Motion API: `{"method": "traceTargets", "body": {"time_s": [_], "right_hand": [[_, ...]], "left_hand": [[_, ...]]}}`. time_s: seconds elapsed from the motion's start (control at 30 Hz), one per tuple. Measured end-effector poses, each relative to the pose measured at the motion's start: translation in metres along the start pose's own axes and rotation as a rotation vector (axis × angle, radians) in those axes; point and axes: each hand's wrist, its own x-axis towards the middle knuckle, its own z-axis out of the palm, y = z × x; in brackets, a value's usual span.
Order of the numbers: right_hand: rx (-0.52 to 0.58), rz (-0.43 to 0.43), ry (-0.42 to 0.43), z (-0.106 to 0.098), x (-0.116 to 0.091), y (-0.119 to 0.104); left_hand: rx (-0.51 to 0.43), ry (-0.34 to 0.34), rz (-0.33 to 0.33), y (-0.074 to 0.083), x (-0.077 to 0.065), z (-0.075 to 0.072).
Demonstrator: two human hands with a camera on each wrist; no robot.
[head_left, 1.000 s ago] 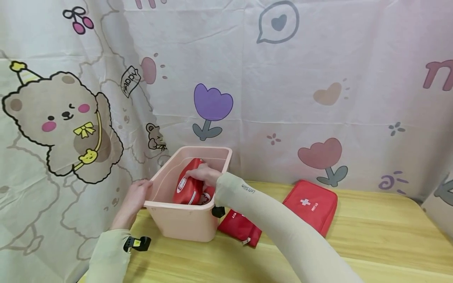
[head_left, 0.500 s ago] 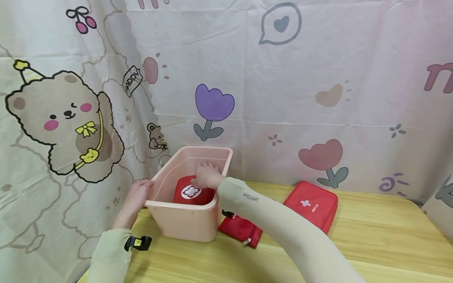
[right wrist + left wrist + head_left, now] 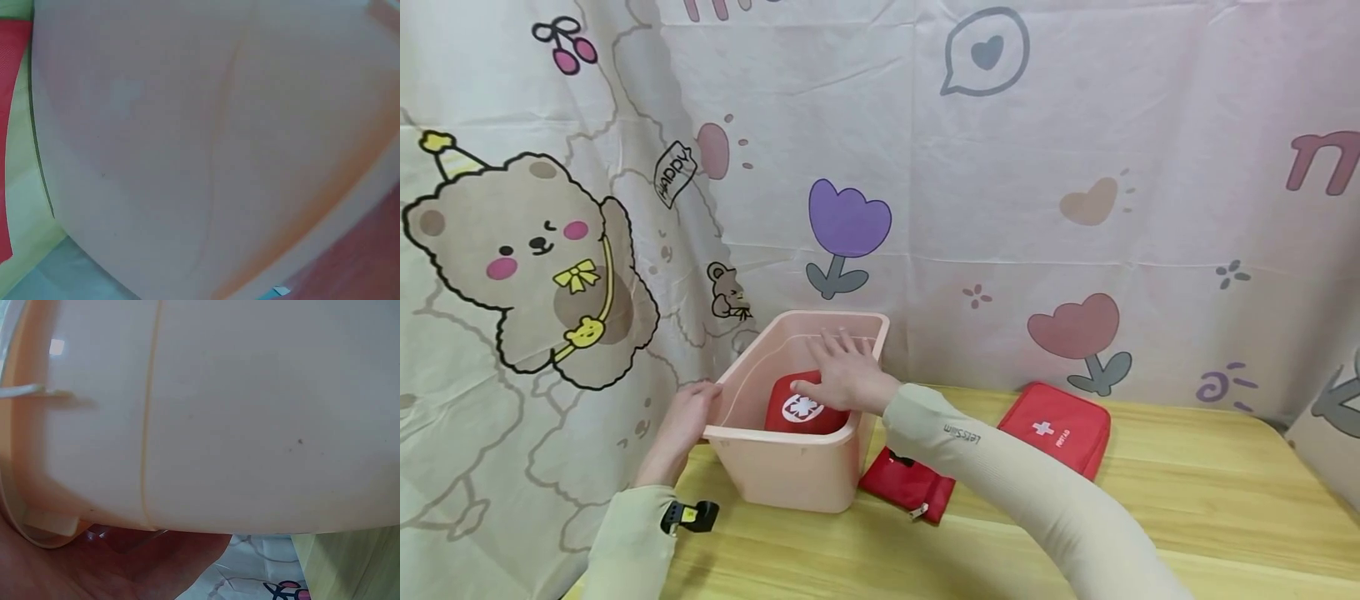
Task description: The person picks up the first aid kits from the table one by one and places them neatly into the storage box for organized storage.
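A pink plastic bin (image 3: pixel 790 471) stands on the table's left part. My left hand (image 3: pixel 687 421) holds its rim at the near left corner; the left wrist view shows that hand (image 3: pixel 125 565) against the bin wall (image 3: pixel 250 425). Inside the bin lies a red pouch (image 3: pixel 793 408) with a white cross emblem, partly covered by my right hand. My right hand (image 3: pixel 850 375) is above the pouch, fingers spread and straight, gripping nothing. Whether it touches the pouch I cannot tell. In the right wrist view, the bin's outer wall (image 3: pixel 137 137) fills most of the picture.
Right of the bin lies a small red zip pouch (image 3: pixel 902 487), partly under my right forearm. Farther right is a red first aid bag (image 3: pixel 1052 425) with a white cross. A printed curtain (image 3: pixel 962 183) hangs behind the wooden table (image 3: pixel 1210 475).
My right hand has let go of the red pouch, which now lies lower in the bin, emblem up. The hand has drawn back slightly to the right, fingers spreading. My left hand stays put.
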Motion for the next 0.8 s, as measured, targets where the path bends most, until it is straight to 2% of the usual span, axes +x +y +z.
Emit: {"method": "traceTargets", "body": {"time_s": [0.17, 0.4, 0.6, 0.8], "right_hand": [[-0.007, -0.032, -0.030, -0.007, -0.010, 0.005], [0.009, -0.049, 0.000, -0.008, -0.020, 0.009], [0.020, -0.028, 0.024, -0.007, -0.027, 0.017], [0.042, 0.014, 0.022, -0.009, -0.037, 0.034]], "left_hand": [[0.002, -0.011, -0.007, 0.000, 0.000, 0.000], [-0.017, -0.024, -0.019, 0.000, 0.000, 0.000], [-0.020, -0.024, -0.019, -0.001, 0.001, 0.000], [-0.025, -0.029, -0.020, -0.001, 0.002, 0.000]]}}
